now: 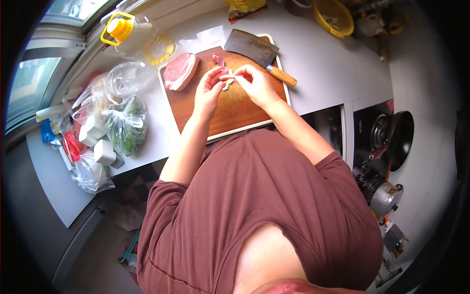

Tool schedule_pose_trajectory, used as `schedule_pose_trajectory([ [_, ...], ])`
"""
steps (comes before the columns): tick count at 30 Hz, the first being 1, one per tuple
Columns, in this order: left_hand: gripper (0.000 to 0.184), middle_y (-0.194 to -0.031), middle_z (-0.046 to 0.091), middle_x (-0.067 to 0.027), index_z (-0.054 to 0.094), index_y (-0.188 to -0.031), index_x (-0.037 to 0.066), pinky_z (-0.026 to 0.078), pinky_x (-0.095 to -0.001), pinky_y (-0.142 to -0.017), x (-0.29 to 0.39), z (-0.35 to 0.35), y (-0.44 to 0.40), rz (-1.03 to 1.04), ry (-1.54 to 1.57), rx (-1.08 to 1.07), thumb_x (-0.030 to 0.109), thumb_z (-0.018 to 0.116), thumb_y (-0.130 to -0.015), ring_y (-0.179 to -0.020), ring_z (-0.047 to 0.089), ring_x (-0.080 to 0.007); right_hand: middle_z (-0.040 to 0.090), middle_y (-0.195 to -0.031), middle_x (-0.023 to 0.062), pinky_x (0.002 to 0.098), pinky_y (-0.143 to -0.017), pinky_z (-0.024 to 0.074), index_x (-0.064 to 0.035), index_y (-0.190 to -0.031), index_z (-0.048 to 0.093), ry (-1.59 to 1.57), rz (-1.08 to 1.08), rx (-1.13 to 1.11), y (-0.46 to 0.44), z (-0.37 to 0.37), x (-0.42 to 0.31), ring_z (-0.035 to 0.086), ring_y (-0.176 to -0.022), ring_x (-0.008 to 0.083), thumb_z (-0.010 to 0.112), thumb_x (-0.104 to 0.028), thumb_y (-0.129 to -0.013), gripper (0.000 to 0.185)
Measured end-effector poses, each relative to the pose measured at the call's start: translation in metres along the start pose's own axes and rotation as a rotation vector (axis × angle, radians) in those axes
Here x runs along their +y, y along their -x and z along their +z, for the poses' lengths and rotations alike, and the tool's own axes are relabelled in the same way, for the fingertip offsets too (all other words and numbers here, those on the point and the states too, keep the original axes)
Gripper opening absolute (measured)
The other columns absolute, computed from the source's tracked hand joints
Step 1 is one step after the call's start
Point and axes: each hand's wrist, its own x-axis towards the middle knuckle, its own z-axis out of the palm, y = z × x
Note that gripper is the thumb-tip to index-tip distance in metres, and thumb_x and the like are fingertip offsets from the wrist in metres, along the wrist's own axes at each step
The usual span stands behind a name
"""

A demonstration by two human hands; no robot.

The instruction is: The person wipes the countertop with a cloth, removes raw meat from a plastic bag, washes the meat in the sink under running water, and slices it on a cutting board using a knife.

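Note:
Over the brown cutting board [196, 115] my two hands meet fingertip to fingertip. Between them is a small pale piece [227, 77] that looks like a garlic clove. My left hand [209, 90] pinches it from the left, and my right hand [255, 87] pinches its other side. Small white bits [227, 85] lie on the wood just beneath. A thick slab of raw pork [181, 71] rests at the board's upper left, with a smaller strip of meat [218, 60] beyond my fingers. The cleaver [252, 48] lies across the upper right corner, its wooden handle [283, 76] pointing toward me.
An oil bottle [139, 40] with a yellow cap stands by the window. Bagged greens [125, 122] and white containers [104, 152] crowd the left counter. A yellow basket [333, 19] sits at the far right. Beside the counter are a black wok [401, 139] and a metal pot [387, 198].

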Motion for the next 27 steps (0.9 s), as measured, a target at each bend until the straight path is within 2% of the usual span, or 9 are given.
schedule_pose_trajectory([
  [2, 0.041, -0.121, 0.059, -0.0122, 0.046, -0.129, -0.001, 0.044, -0.0292, -0.099, -0.003, 0.0, 0.002, -0.001, -0.098, 0.033, -0.002, 0.053, -0.089, -0.113, 0.056, -0.0181, 0.064, -0.084, 0.003, 0.0247, -0.072, 0.0485, -0.0023, -0.094, 0.06, 0.027, -0.022, 0.017, 0.001, -0.002, -0.001, 0.06, -0.076, 0.0097, 0.061, -0.007, -0.089, 0.007],
  [5, 0.035, -0.11, 0.061, -0.0059, 0.051, -0.125, 0.001, 0.045, -0.0239, -0.091, -0.01, 0.0, 0.003, 0.029, -0.274, 0.083, 0.0, 0.055, -0.09, -0.101, 0.057, -0.012, 0.063, -0.083, 0.0029, 0.0246, -0.072, 0.0484, -0.0023, -0.093, 0.061, 0.024, -0.004, 0.03, 0.001, -0.007, 0.001, 0.059, -0.076, 0.0099, 0.061, -0.006, -0.089, 0.006],
  [7, 0.03, -0.101, 0.059, -0.0016, 0.054, -0.121, 0.002, 0.045, -0.0209, -0.083, -0.016, -0.004, 0.003, 0.004, -0.34, 0.079, 0.001, 0.055, -0.091, -0.091, 0.055, -0.0082, 0.063, -0.084, 0.0035, 0.0245, -0.072, 0.0485, -0.002, -0.093, 0.06, 0.006, 0.06, 0.021, 0.004, -0.012, -0.003, 0.059, -0.076, 0.0104, 0.061, -0.005, -0.088, 0.006],
  [11, 0.023, -0.088, 0.054, 0.0045, 0.058, -0.114, 0.004, 0.042, -0.0173, -0.072, -0.021, -0.006, 0.001, 0.0, -0.398, 0.072, 0.004, 0.058, -0.091, -0.078, 0.049, -0.0031, 0.061, -0.088, 0.0051, 0.0253, -0.073, 0.0493, -0.0014, -0.094, 0.06, -0.039, 0.044, 0.038, 0.001, -0.02, 0.01, 0.059, -0.079, 0.0115, 0.06, -0.002, -0.087, 0.007],
  [17, 0.022, -0.086, 0.055, 0.0035, 0.058, -0.114, 0.005, 0.043, -0.0186, -0.071, -0.021, 0.0, 0.002, -0.034, -0.457, -0.007, 0.007, 0.058, -0.092, -0.077, 0.05, -0.0035, 0.06, -0.09, 0.0057, 0.0262, -0.074, 0.0498, -0.0014, -0.093, 0.06, -0.021, 0.027, 0.027, 0.001, -0.024, 0.006, 0.06, -0.08, 0.0126, 0.059, -0.001, -0.086, 0.007],
  [20, 0.022, -0.089, 0.059, 0.0015, 0.058, -0.114, 0.005, 0.046, -0.0204, -0.075, -0.009, 0.009, 0.003, -0.21, -0.298, -0.008, 0.01, 0.059, -0.093, -0.079, 0.055, -0.0056, 0.059, -0.089, 0.0058, 0.0259, -0.075, 0.0494, -0.0016, -0.092, 0.059, -0.03, 0.018, -0.005, 0.005, -0.026, -0.007, 0.06, -0.081, 0.0128, 0.059, -0.001, -0.086, 0.006],
  [23, 0.023, -0.095, 0.062, -0.0012, 0.058, -0.114, 0.005, 0.049, -0.0231, -0.079, 0.014, 0.025, 0.009, -0.271, 0.065, -0.009, 0.013, 0.06, -0.092, -0.084, 0.059, -0.0087, 0.059, -0.089, 0.0052, 0.0255, -0.076, 0.049, -0.0019, -0.092, 0.059, -0.048, -0.035, -0.029, 0.011, -0.028, -0.014, 0.059, -0.083, 0.0123, 0.058, 0.0, -0.087, 0.006],
  [26, 0.023, -0.103, 0.063, -0.0032, 0.058, -0.113, 0.006, 0.049, -0.0246, -0.082, 0.024, 0.025, 0.01, -0.368, 0.233, -0.141, 0.011, 0.062, -0.091, -0.09, 0.061, -0.0107, 0.059, -0.09, 0.0039, 0.0249, -0.077, 0.0488, -0.0022, -0.095, 0.058, -0.122, -0.054, -0.016, 0.02, -0.026, -0.019, 0.059, -0.084, 0.0112, 0.057, 0.001, -0.087, 0.008],
  [27, 0.022, -0.103, 0.062, -0.0032, 0.058, -0.112, 0.006, 0.049, -0.025, -0.081, 0.022, 0.023, 0.01, -0.338, 0.204, -0.156, 0.01, 0.061, -0.091, -0.09, 0.061, -0.0106, 0.059, -0.091, 0.0036, 0.0247, -0.078, 0.0489, -0.0023, -0.096, 0.058, -0.14, -0.045, 0.005, 0.024, -0.026, -0.02, 0.059, -0.085, 0.0107, 0.056, 0.002, -0.087, 0.01],
])
